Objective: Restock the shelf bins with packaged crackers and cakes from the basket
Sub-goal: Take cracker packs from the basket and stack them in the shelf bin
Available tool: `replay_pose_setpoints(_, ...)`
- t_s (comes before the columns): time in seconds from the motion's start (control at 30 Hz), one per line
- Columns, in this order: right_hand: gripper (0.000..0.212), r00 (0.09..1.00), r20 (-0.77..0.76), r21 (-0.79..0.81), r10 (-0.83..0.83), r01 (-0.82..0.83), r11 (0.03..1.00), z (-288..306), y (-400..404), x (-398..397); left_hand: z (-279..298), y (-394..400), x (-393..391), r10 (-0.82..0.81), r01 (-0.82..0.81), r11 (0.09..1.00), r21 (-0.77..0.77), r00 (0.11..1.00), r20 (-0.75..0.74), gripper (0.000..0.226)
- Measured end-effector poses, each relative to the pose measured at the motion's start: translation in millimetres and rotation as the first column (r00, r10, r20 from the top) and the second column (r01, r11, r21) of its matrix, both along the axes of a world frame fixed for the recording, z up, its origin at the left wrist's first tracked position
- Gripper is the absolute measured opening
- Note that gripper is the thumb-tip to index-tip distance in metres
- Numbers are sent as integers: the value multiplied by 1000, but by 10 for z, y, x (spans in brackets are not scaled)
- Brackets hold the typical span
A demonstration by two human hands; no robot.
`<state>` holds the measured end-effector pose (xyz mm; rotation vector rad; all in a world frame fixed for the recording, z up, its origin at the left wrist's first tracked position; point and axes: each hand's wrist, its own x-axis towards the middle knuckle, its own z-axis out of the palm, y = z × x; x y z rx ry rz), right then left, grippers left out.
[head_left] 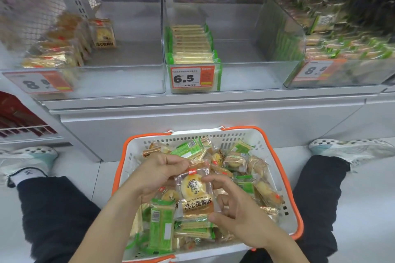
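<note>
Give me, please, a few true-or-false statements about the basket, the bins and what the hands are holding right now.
1. Both hands hold one egg-yolk cake packet above the basket. True: the left hand and right hand both grip it.
2. The basket has blue handles. False: its handles and rim trim are orange.
3. The middle bin carries a price tag reading 6.5. True.
4. The middle bin is packed full. False: one row of green-edged cracker packets stands at its left, and the rest is bare.
5. The left bin holds green cracker packets. False: it holds gold-wrapped cake packets.
</note>
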<state>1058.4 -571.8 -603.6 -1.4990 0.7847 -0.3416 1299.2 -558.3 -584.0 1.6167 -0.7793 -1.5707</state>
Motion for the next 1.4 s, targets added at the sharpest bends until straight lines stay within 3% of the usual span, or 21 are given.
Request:
replay_pose_setpoints(0.13,59,995,-97,-148,29,-44,988,146,-44,112,152,-17,152,-37,54,993,-101,986,163,17)
replay_pose_setpoints(0.23,44,994,-32,-211,-103,94,973,284,-131,284,298,-35,337,-56,125,971,-206,949,310,14)
replay_pose_setpoints(0.33,65,992,18,-184,-126,127,975,451,-266,510,511,-57,498,-66,172,951,-258,926,371,18)
replay_pose_setpoints(0.43,77,996,-57,-171,-63,53,984,607,-401,778,760,-95,597,-51,188,919,-345,928,369,15)
replay_pose_setpoints(0.53,59,999,-32,-187,-44,37,982,754,-517,1051,998,-133,693,19,175,871,-460,921,388,14)
replay_pose_setpoints(0.63,48,993,16,-222,-113,114,968,947,-660,1286,1184,-224,933,243,37,807,-589,889,389,14)
replay_pose_setpoints(0.73,44,986,64,-231,-157,167,958,1209,-801,1526,1289,-381,1357,563,-99,682,-725,704,434,14)
replay_pose_setpoints(0.8,43,978,98,-250,-182,201,947,1366,-863,1707,1304,-524,1653,658,-86,667,-740,534,531,15)
replay_pose_setpoints(0.9,37,972,100,-344,-212,234,909,1552,-969,1990,1300,-782,2064,616,4,758,-652,322,719,14)
replay_pose_setpoints(1.0,27,972,63,-470,-225,228,853,1650,-1144,2269,1246,-965,2358,450,43,884,-465,192,872,23)
replay_pose_setpoints(1.17,26,952,-3,-500,-306,263,825,1697,-1688,2838,1098,-1069,2412,298,-14,955,-297,39,954,48)
replay_pose_setpoints(1.27,25,929,-41,-403,-367,321,857,1549,-2100,3252,1089,-1099,2413,344,-96,937,-336,81,936,55)
replay_pose_setpoints(1.4,9,909,-183,-364,-373,290,885,1290,-2509,3828,1085,-1085,2344,374,-192,908,-373,-32,927,47)
